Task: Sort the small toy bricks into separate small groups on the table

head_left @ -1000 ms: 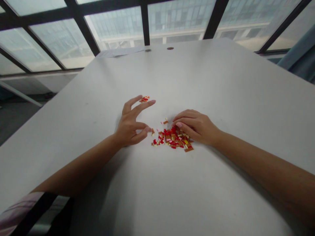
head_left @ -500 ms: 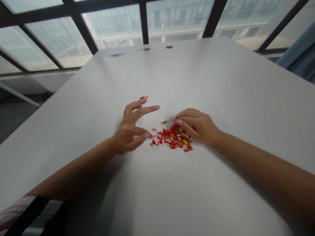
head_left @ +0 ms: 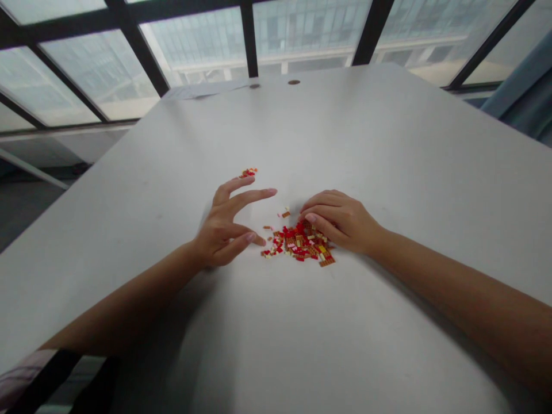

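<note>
A heap of small building bricks [head_left: 297, 241], mostly red and brown with some pink, cream and yellow pieces, lies on the white table. My left hand [head_left: 226, 224] is at the heap's left side with its fingers spread. One of its lower fingers reaches the heap's left edge, and nothing shows in its grasp. A smaller cluster of bricks [head_left: 249, 172] sits just beyond its far fingertips. My right hand [head_left: 340, 218] rests over the heap's right side, fingers curled together and thumb close to them. Its fingertips are partly hidden, so what they pinch cannot be made out.
The white table [head_left: 366, 132] runs back to dark-framed windows. A few loose bricks [head_left: 286, 214] lie just behind the heap. Papers [head_left: 190, 92] and two round grommets [head_left: 294, 82] are at the far edge. A blue-grey curtain [head_left: 524, 92] hangs at the right.
The whole view has shifted slightly. Slightly more of the small brick cluster shows past my left fingertips. Both hands otherwise keep nearly the same pose.
</note>
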The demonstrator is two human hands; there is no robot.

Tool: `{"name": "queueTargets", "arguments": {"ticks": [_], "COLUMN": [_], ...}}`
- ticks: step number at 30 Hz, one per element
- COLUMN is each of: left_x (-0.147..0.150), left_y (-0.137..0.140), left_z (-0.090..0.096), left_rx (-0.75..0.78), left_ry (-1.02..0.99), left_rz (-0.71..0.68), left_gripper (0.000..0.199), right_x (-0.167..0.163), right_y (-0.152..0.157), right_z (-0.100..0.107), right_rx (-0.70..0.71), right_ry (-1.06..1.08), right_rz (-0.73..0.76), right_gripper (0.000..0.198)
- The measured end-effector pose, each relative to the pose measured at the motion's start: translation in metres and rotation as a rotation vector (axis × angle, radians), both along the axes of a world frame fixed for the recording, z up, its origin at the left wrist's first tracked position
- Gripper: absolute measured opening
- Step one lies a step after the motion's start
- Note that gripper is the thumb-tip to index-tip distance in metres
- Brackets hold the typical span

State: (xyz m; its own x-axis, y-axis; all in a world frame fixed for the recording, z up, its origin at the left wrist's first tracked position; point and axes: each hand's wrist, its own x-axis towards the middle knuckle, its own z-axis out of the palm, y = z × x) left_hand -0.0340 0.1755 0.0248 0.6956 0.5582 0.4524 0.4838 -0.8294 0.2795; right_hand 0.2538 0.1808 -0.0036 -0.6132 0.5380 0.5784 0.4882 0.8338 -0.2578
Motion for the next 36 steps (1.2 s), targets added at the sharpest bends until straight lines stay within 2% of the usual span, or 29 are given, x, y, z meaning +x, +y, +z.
{"name": "queueTargets", "arguments": {"ticks": [5, 9, 19, 22, 26, 29, 31, 34, 36], "left_x": [0.002, 0.003, -0.002, -0.003, -0.004, -0.004, -0.004, 0.000, 0.003], "left_y": [0.001, 0.000, 0.003, 0.007, 0.013, 0.015, 0.017, 0.023, 0.028], "left_z": [-0.005, -0.005, -0.003, -0.005, -0.013, -0.018, -0.022, -0.030, -0.036], "left_rx": [0.034, 0.017, 0.012, 0.102, 0.244, 0.296, 0.267, 0.128, 0.002], "left_ry": [-0.065, -0.043, 0.008, -0.014, -0.053, -0.047, 0.003, 0.146, 0.225], "left_rz": [-0.115, -0.129, 0.005, 0.028, 0.202, 0.354, 0.455, 0.591, 0.657], "left_gripper": [0.058, 0.057, 0.059, 0.063, 0.059, 0.054, 0.048, 0.038, 0.044], "right_x": [0.000, -0.001, 0.000, 0.000, 0.000, 0.001, 0.001, 0.002, 0.002], "right_y": [-0.001, -0.001, -0.001, -0.001, -0.001, 0.000, 0.000, 0.000, 0.000], "right_z": [0.001, 0.003, 0.001, 0.001, 0.000, -0.001, -0.001, -0.001, -0.001], "right_rx": [0.000, 0.012, 0.066, 0.055, 0.054, 0.029, 0.017, 0.007, -0.007], "right_ry": [-0.005, -0.009, 0.003, 0.003, 0.009, 0.006, -0.002, -0.032, -0.054], "right_rz": [-0.010, 0.006, 0.027, 0.028, 0.025, 0.020, 0.015, 0.021, 0.023], "right_gripper": [0.039, 0.039, 0.033, 0.034, 0.036, 0.038, 0.039, 0.039, 0.038]}}
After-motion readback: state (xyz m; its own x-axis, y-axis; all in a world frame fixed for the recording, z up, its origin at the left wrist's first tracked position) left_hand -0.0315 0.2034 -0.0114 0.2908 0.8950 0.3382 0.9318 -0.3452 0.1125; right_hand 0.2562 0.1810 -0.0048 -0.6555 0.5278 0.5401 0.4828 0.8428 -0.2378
